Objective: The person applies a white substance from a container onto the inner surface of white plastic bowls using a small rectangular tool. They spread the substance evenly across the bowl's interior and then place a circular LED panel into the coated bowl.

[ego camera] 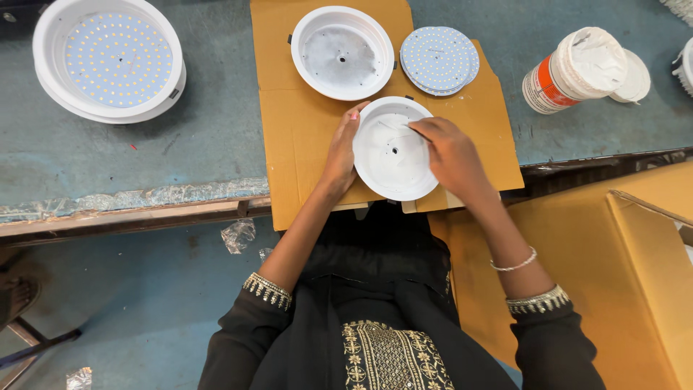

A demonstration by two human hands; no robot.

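Fingers of the left hand (339, 155) press the rim of the white lamp shell (393, 148), which looks light and stiff, while the right hand (451, 148) pinches a thin stick inside it.

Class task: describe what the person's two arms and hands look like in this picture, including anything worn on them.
Both hands, left hand and right hand, are bare, without gloves. Black sleeves pushed up the forearms end in gold-embroidered cuffs. A thin silver bracelet circles the right forearm.
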